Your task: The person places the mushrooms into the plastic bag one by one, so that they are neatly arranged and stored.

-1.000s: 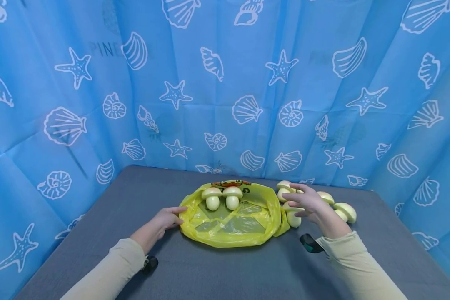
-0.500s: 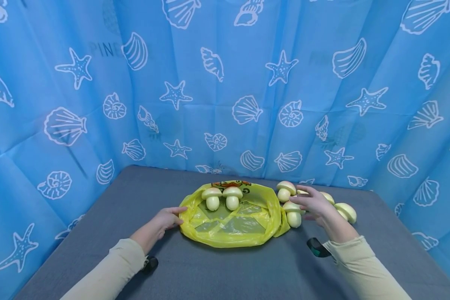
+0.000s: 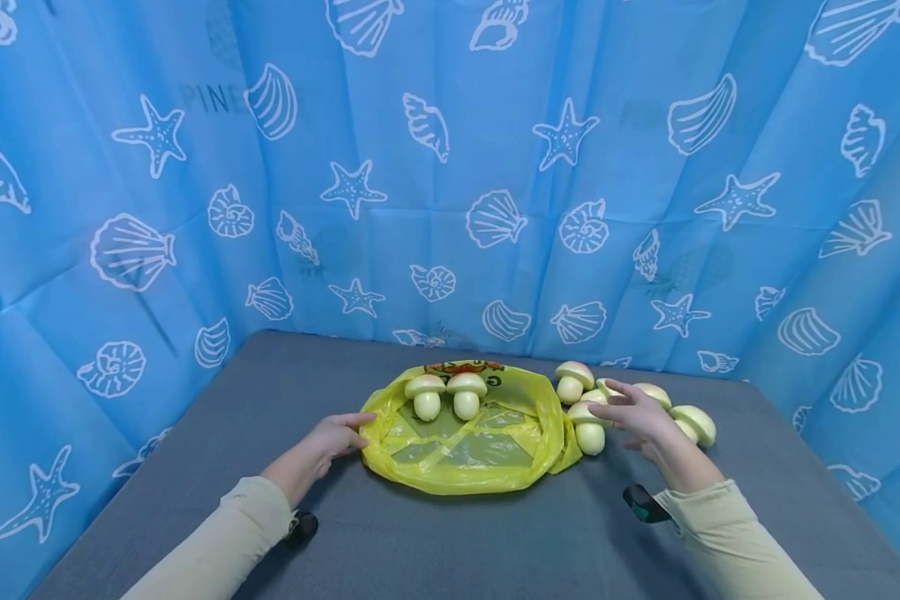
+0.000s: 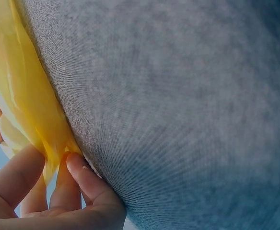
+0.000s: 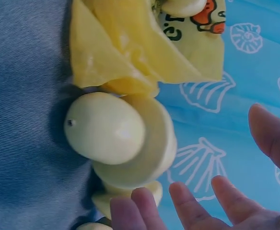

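Note:
A yellow plastic bag [image 3: 457, 482] lies open on the table, with two toy mushrooms [image 3: 426, 407] inside near its back wall. At the bag's left rim, my left hand [image 3: 333, 439] pinches the yellow plastic [image 4: 58, 115] between thumb and fingers in the left wrist view. My right hand [image 3: 642, 423] hovers over the toy mushrooms to the right of the bag, its fingers spread and holding nothing. Nearest the bag is a pale mushroom [image 3: 589, 438], its stem [image 5: 104, 128] facing the right wrist camera. Part of the group is hidden behind my right hand.
More mushrooms sit at the back right, one near the bag's corner [image 3: 572, 385] and another farthest right [image 3: 697, 423]. A blue curtain [image 3: 435, 167] with white shells hangs behind the grey table [image 3: 465, 550].
My right hand has drawn back to the right, away from the bag, uncovering more of the nearest mushrooms. The left hand and the bag have stayed in place.

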Tool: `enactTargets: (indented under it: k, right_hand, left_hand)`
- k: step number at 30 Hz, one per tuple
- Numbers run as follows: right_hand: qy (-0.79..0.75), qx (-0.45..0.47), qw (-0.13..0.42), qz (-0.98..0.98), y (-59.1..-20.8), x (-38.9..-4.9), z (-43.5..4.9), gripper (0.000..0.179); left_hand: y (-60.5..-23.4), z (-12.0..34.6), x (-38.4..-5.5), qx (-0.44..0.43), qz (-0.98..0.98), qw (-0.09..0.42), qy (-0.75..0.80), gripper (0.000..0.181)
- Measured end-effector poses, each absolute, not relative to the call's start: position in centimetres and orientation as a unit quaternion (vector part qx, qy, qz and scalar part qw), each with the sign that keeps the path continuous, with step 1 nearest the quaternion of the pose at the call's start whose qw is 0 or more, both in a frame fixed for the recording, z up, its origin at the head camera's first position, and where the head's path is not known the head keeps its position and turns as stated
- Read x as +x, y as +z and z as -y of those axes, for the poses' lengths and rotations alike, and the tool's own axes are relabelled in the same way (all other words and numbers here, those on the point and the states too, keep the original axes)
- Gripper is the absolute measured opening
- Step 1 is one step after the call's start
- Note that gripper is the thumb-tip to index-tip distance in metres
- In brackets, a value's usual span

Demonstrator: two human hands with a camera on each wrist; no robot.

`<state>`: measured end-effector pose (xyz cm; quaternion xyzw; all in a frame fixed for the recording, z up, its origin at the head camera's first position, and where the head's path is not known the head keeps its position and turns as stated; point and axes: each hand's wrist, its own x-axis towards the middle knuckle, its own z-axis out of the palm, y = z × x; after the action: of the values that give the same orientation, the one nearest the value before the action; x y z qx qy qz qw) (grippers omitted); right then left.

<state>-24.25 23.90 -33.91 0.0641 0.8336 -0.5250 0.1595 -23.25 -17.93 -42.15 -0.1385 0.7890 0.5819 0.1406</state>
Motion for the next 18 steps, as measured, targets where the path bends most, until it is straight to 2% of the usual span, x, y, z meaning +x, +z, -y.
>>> enactTargets:
  k: [18]
  right_hand:
    - [-0.538,0.093,0.164,-0.822,-37.1,-25.1,-24.6,0.081]
  left_hand:
    - [-42.1,18.0,-23.3,-0.135,-0.788,0.146,0.583,0.051]
